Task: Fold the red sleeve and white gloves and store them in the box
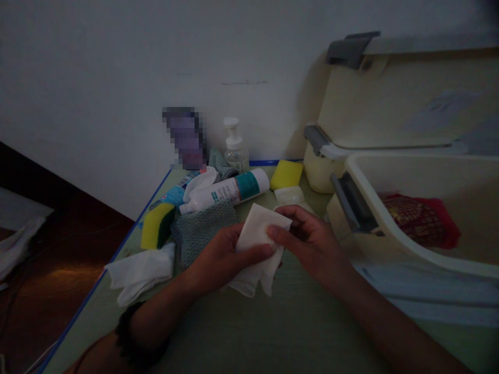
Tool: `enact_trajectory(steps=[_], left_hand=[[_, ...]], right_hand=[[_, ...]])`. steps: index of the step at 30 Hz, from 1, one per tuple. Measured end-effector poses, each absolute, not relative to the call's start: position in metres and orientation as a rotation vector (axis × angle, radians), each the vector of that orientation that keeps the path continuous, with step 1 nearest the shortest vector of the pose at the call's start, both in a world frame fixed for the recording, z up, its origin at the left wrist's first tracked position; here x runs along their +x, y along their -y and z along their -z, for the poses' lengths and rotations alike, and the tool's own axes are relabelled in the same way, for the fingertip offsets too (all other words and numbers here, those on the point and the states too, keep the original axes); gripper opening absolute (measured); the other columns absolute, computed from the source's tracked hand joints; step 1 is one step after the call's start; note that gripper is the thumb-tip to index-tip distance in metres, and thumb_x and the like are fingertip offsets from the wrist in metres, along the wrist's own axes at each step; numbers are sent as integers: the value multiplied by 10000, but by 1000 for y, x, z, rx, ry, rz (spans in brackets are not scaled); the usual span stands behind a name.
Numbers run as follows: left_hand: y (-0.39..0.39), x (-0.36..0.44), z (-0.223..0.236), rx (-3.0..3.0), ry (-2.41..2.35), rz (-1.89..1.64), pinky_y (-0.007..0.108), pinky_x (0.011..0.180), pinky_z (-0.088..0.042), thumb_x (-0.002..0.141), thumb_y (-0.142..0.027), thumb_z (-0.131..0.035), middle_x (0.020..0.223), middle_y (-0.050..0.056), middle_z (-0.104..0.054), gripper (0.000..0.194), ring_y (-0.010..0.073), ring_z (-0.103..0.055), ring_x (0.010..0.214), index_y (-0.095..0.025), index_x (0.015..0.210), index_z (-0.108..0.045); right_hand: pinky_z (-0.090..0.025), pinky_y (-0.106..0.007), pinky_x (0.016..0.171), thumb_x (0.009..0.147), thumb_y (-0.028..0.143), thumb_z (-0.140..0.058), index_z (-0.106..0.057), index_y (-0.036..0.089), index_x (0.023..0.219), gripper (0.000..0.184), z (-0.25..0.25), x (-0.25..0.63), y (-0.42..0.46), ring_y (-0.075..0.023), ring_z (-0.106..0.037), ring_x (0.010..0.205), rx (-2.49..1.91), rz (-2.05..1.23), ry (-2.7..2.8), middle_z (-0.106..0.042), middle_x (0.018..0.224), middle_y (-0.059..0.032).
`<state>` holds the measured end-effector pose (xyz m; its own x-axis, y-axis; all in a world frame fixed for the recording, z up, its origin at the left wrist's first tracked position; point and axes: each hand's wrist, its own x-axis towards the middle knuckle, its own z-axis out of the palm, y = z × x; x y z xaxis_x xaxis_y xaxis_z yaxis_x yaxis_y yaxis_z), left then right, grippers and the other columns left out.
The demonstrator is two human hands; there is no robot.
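1. Our left hand (218, 259) and right hand (312, 244) are both closed on one folded white cloth (259, 231), thumbs on its near face, the other fingers mostly hidden behind.
2. We have it raised over the front of the table (241, 343), its upper corners pointing up and its loose lower ends hanging in soft lobes.
3. It looks very light and limp; we cannot tell whether it is woven or a thin, paper-like sheet, so we should treat it as something that could tear or stretch.
4. The folded upper part seems the firmest place for us to hold, with flat thumbs and light pressure. Pinching only one layer could let the others slide apart.
5. Our left thumb lies low across the middle, a good steadying spot; our right grips near the upper right corner, where the layers can be kept together.
6. Just beyond our left hand lies a grey mesh cloth (202, 228), with a white bottle (230, 192) behind it. Beyond our right hand is a white pad (289, 195), near a flat yellow sponge (286, 175).
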<state>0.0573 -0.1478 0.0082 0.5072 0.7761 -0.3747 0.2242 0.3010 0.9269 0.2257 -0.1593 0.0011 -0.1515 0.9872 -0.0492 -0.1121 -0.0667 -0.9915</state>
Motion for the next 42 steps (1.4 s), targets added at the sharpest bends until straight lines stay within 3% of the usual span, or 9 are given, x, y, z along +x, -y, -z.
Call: enact_trajectory(steps=[5, 13, 21, 25, 30, 37, 42], left_hand=[[145, 55, -8, 1304, -1077, -336, 226, 553, -457, 735, -384, -681, 759, 24, -687, 294, 144, -621, 624, -132, 877, -631], [147, 55, -3, 1291, -995, -286, 212, 607, -453, 781, -350, -641, 821, 22, -684, 262, 127, -598, 680, -142, 941, -640], [147, 50, -4, 1331, -783, -156, 266, 763, -494, 822, -275, -599, 902, 40, -708, 198, 159, -638, 804, -176, 983, -657], [145, 47, -6, 1318, -860, -49, 251, 691, -519, 808, -366, -612, 810, 46, -721, 236, 153, -663, 731, -151, 888, -670], [148, 43, -13, 1260, -900, 76, 201, 560, -509, 830, -512, -523, 719, 63, -710, 435, 118, -644, 594, -118, 709, -665], [150, 33, -24, 1283, -974, 349, 174, 424, -429, 815, -612, -457, 552, 36, -655, 516, 98, -556, 414, -146, 677, -631], [147, 25, -32, 1365, -1068, 303, 189, 411, -417, 824, -629, -408, 483, 17, -613, 539, 117, -554, 395, -161, 661, -619]], right_hand=[[-473, -227, 568, 742, 268, -661, -573, 204, 855, 157, 1, 226, 157, -107, -590, 645, -1161, -1376, 1169, -635, 727, 25], [-462, -232, 512, 803, 319, -602, -553, 204, 914, 167, 10, 231, 152, -128, -608, 634, -1295, -1224, 1199, -633, 747, 10], [-457, -278, 528, 842, 329, -539, -550, 203, 947, 165, 20, 232, 152, -171, -611, 623, -1449, -831, 1503, -656, 756, -39], [-448, -275, 536, 847, 311, -522, -566, 205, 938, 147, 23, 235, 149, -176, -614, 657, -1477, -727, 1559, -669, 811, -50], [-455, -278, 554, 829, 284, -533, -584, 205, 920, 131, 22, 239, 145, -177, -626, 687, -1488, -721, 1594, -673, 873, -50], [-441, -279, 575, 798, 216, -553, -571, 196, 989, 193, 19, 235, 149, -172, -634, 666, -1577, -685, 1715, -678, 888, -54], [-444, -286, 575, 797, 188, -536, -525, 184, 1086, 289, 18, 234, 150, -170, -634, 675, -1586, -721, 1748, -666, 975, -85]])
